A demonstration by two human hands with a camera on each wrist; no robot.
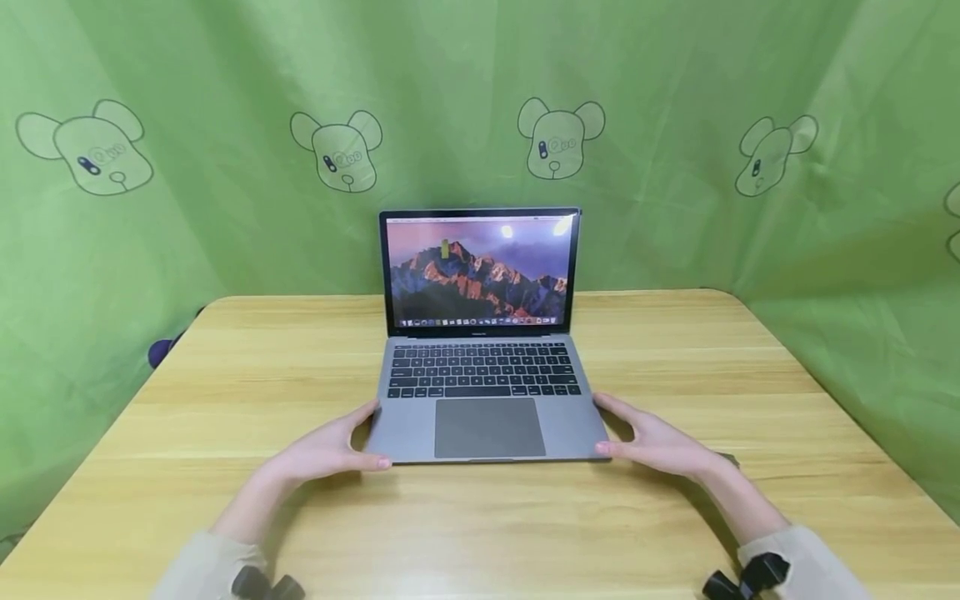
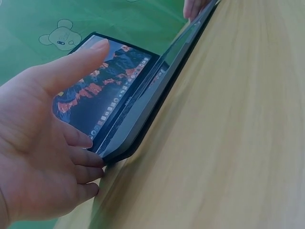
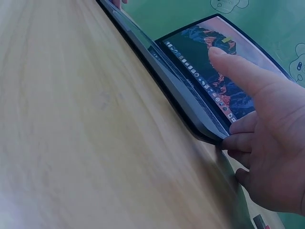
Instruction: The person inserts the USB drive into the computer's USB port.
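Note:
An opened silver-grey laptop (image 1: 491,429) faces me on the wooden table, its screen (image 1: 480,271) lit with a mountain picture. At its left front corner is my left hand (image 1: 322,448), with the fingertips at the side edge and the thumb spread apart. My right hand (image 1: 660,442) mirrors it at the right front corner. In the left wrist view, the fingers (image 2: 88,171) meet the laptop's corner while the thumb stands up in front of the screen. The right wrist view shows the other fingers (image 3: 238,142) likewise against the laptop's edge, thumb raised.
The wooden table (image 1: 262,375) extends around the laptop on all sides. Green curtain (image 1: 450,75) with bear-head drawings hangs behind and beside it. A small dark item (image 1: 729,459) lies partly hidden behind my right wrist. Something purple (image 1: 159,353) shows past the left table edge.

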